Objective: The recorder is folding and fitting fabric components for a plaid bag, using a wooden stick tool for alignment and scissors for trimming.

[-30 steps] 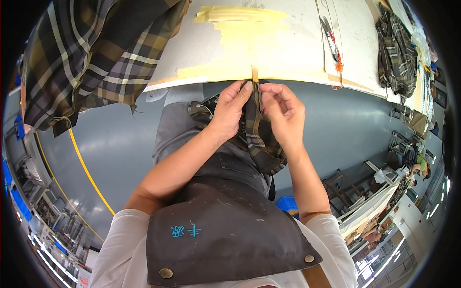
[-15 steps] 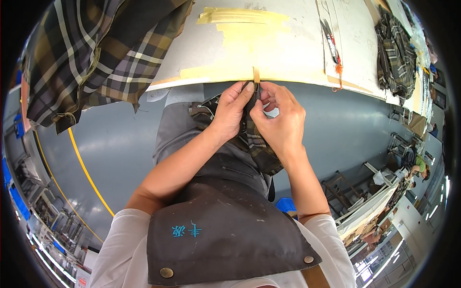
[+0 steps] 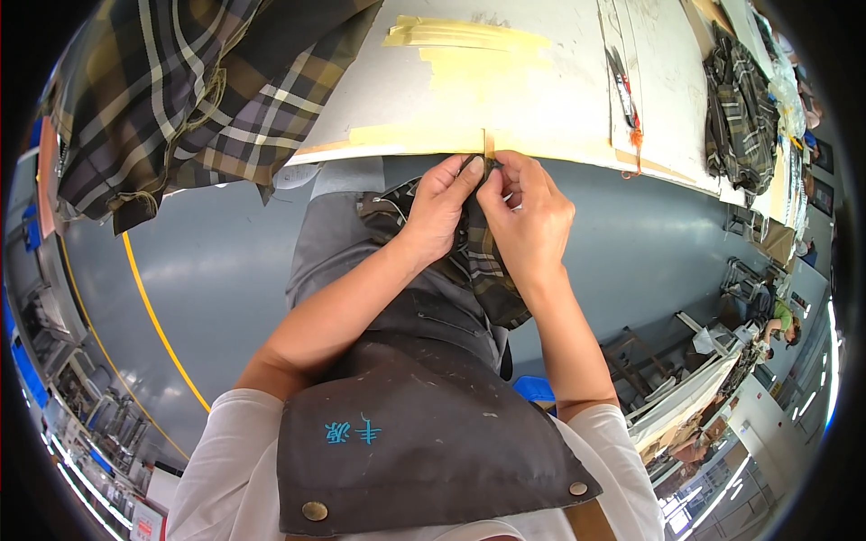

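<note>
A dark plaid cloth piece (image 3: 492, 279) hangs from my fingers at the front edge of the white table (image 3: 577, 54), its lower part lying over my apron. My left hand (image 3: 437, 207) pinches its top edge between thumb and fingers. Close beside it, my right hand (image 3: 534, 221) also pinches the cloth, fingers curled. Just above the fingertips, a narrow brown strip (image 3: 489, 142) sticks out at the table edge, and the top of the cloth meets it. Whether the cloth is around the strip or only against it, I cannot tell.
A large plaid cloth heap (image 3: 262, 108) overhangs the table at the left. Thread snips (image 3: 621, 86) with an orange thread tuft (image 3: 636, 137) lie right of centre. Another plaid bundle (image 3: 741, 117) sits at the far right. A person in green (image 3: 783, 316) is farther off.
Both hands stay at the strip, pinching the cloth, with the right fingers drawn slightly closer to the left. The whole view has shifted a little.
</note>
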{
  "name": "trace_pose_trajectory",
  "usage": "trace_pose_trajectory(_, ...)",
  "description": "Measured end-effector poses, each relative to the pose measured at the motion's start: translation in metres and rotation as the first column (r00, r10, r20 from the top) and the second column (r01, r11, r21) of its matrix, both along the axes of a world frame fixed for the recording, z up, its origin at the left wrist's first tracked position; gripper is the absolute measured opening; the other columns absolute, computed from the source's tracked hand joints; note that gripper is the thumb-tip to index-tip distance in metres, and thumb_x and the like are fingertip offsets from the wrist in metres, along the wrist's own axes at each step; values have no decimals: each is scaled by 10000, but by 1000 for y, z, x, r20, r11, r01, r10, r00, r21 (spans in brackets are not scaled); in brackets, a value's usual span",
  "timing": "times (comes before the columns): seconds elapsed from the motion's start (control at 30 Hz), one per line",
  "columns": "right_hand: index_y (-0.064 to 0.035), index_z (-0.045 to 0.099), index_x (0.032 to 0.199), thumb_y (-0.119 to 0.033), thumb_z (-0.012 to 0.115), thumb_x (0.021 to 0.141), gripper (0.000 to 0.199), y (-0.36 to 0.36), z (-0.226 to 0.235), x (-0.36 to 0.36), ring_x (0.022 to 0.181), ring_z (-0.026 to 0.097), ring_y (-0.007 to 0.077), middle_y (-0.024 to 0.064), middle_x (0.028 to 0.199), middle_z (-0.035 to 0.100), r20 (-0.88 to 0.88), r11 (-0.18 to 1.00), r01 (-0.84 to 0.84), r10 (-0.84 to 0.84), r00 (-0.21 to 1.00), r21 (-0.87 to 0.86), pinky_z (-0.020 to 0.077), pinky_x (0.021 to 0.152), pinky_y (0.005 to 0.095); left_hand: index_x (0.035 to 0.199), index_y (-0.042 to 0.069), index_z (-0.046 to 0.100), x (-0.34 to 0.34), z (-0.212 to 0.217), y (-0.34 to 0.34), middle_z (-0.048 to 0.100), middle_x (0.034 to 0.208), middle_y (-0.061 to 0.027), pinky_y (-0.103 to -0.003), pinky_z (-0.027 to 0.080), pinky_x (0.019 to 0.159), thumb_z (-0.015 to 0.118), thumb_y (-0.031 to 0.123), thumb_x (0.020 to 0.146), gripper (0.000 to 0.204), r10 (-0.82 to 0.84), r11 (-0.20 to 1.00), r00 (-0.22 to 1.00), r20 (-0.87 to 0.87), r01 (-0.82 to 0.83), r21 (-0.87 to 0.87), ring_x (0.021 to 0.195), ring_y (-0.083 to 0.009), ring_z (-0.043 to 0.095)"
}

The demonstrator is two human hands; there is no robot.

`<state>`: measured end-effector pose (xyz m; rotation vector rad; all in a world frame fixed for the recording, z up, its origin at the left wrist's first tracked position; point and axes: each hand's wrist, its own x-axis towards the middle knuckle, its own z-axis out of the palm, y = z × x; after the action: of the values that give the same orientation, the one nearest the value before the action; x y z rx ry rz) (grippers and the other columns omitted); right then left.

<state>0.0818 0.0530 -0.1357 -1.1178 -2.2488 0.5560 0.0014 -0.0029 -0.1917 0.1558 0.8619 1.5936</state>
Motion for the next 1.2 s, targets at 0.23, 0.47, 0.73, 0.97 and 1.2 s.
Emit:
trace_pose_trajectory(0.23,-9,603,872,-23,625,755,120,9,-2,1,514,577,185,94,666,618,-40,996,72,-74,996,-57,456,470,283,1152,7,531,1,5,0,579,1053,-13,-228,403,857,496,179,920,291,12,1000,996,87,-12,-2,945,-60,507)
trace_pose_trajectory(0.47,20,598,943,-19,617,758,190,0,17,4,604,585,140,72,720,613,-51,932,11,-31,998,-362,472,551,234,1144,4,538,0,3,-1,582,1041,-11,-219,410,838,492,170,921,281,27,999,1000,16,-27,-26,938,-55,509)
trace_pose_trajectory(0.73,27,588,953,10,588,788,166,2,3,1,643,563,81,43,738,604,-263,813,59,-255,931,-580,466,584,214,1138,2,538,1,3,0,582,1042,-13,-213,411,826,495,168,920,278,30,999,996,90,-28,-17,922,-56,516)
trace_pose_trajectory(0.97,10,553,929,27,548,818,112,0,-12,14,665,518,50,8,765,558,-343,580,27,-518,783,-814,428,589,185,1132,0,540,3,3,1,585,1031,-14,-217,416,821,499,168,919,275,73,996,997,-3,-73,-53,906,-59,519)
trace_pose_trajectory(1.2,0,590,856,-87,644,792,121,-6,-4,1,624,537,65,29,725,597,-316,816,94,-324,892,-570,425,537,196,1115,4,550,-1,4,-1,585,1032,-10,-211,382,843,507,177,916,268,40,999,999,23,-40,0,956,-56,498)
